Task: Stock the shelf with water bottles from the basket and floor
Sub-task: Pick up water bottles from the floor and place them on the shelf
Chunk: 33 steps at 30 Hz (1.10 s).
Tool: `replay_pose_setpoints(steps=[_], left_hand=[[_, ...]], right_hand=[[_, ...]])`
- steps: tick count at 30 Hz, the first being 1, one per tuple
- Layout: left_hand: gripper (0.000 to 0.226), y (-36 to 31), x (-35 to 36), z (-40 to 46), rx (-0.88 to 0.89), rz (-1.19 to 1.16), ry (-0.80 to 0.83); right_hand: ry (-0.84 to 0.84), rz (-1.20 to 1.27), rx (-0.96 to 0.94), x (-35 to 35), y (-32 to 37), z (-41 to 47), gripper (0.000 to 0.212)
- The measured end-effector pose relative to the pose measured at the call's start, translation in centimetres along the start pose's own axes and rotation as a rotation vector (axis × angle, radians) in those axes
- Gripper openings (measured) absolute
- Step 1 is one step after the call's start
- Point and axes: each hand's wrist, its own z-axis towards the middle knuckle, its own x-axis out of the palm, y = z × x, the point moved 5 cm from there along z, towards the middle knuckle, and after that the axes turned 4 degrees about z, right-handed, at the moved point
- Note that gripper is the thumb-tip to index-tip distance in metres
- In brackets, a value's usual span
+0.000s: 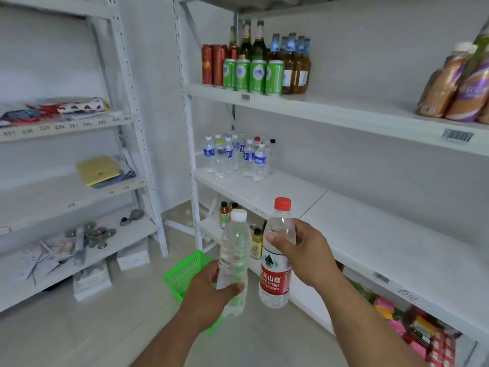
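I have my left hand (209, 290) with its fingers clamped round a white-capped bottle (234, 256), and my right hand (304, 250) with fingers clamped on a red-capped bottle (276, 263) (both upright, just beside each other). They hang before the shelf (370, 234), above the green basket (185, 274) on the floor. More water bottles (238, 156) stand at the shelf's far end.

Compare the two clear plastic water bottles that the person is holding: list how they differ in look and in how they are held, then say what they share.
1. The clear plastic bottle with the white cap shows no label; the clear plastic bottle with the red cap has a red and white label.
2. The left hand grips the white-capped bottle low on its body; the right hand grips the red-capped one near its shoulder.
Shared: both are transparent, capped and roughly upright.
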Motion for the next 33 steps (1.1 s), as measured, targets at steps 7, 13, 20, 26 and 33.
replay_pose_setpoints(steps=[7, 13, 20, 26, 33], left_hand=[[0.033, 1.8, -3.7, 5.2, -0.008, 0.011, -0.015], [0.033, 3.9, -4.9, 13.0, -0.026, 0.033, 0.009], [0.033, 3.5, -5.8, 26.0, -0.038, 0.065, 0.003], [0.034, 2.3, -6.0, 34.0, -0.033, 0.051, -0.008], [0.039, 1.7, -5.4, 41.4, 0.003, 0.060, 0.092]], right_hand=[[0.010, -0.031, 0.000, 4.4, 0.2, 5.1, 0.027], [-0.015, -0.021, 0.016, 7.2, -2.0, 12.5, 0.024], [-0.074, 0.013, 0.015, 8.7, -4.6, 24.2, 0.027], [-0.090, -0.010, 0.019, 9.5, -4.0, 32.1, 0.025], [-0.144, -0.014, 0.043, 10.1, -4.5, 37.5, 0.023]])
